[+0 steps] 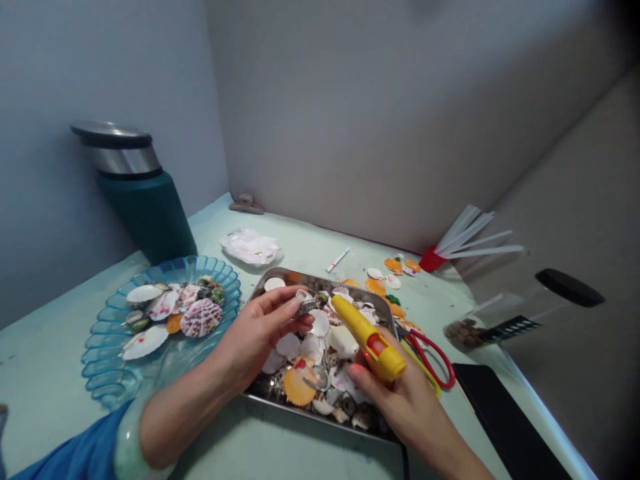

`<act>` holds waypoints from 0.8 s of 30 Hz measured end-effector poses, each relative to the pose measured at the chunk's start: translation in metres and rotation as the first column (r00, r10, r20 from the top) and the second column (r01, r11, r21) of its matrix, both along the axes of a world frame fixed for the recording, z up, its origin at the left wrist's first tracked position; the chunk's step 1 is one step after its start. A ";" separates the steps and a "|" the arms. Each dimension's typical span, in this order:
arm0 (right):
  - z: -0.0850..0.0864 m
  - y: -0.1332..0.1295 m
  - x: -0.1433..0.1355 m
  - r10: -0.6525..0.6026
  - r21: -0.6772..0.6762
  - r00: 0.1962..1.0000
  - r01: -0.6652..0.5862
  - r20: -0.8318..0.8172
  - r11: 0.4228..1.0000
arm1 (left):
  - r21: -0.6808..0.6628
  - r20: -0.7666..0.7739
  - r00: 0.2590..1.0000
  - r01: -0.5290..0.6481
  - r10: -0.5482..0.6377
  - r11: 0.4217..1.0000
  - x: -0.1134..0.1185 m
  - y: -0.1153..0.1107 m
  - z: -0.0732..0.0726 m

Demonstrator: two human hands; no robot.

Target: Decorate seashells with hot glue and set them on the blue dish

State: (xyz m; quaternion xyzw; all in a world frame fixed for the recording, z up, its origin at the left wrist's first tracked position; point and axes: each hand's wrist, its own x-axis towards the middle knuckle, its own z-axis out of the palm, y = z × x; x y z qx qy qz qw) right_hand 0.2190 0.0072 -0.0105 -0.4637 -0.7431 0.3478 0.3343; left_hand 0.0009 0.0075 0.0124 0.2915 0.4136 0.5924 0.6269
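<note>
My left hand (270, 320) pinches a small greyish shell (306, 304) between thumb and fingertips, above a metal tray (320, 412). Wrapped in my right hand (400, 387) is a yellow hot glue gun (367, 333), its nozzle pointing up and left towards the small shell without clearly touching it. A red light glows on the glue gun's side. Many shells fill the tray, among them an orange scallop shell (300, 385) and a white shell (343, 341). Part of the tray's right side is hidden behind my right hand.
A blue scalloped plate (107, 363) of shells stands left, before a teal bottle (145, 213). Red-handled scissors (445, 357), orange shells (376, 287) and a black phone-like slab (505, 413) lie right. Glue sticks (467, 230) and a clear jar (467, 333) stand behind.
</note>
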 end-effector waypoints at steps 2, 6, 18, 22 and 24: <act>-0.001 0.000 0.000 0.011 -0.005 0.999 -0.011 0.037 1.000 | -0.019 0.034 0.998 -0.048 0.048 0.999 0.000 0.000 0.001; 0.005 0.001 0.001 0.060 0.011 0.980 -0.064 0.191 0.998 | 0.012 0.079 0.993 -0.084 0.082 0.996 -0.001 0.000 0.000; 0.023 -0.010 -0.017 -0.136 0.292 0.709 -0.103 0.692 0.951 | 0.119 0.061 0.998 0.026 -0.034 0.993 -0.002 -0.003 0.002; 0.020 -0.024 0.000 -0.257 0.498 0.807 -0.051 0.531 0.866 | 0.089 0.123 0.989 0.074 -0.084 0.993 -0.001 -0.003 0.001; 0.014 -0.046 0.014 -0.240 0.566 0.904 -0.002 0.353 0.824 | 0.080 0.145 0.983 0.102 -0.113 0.992 -0.001 -0.003 0.000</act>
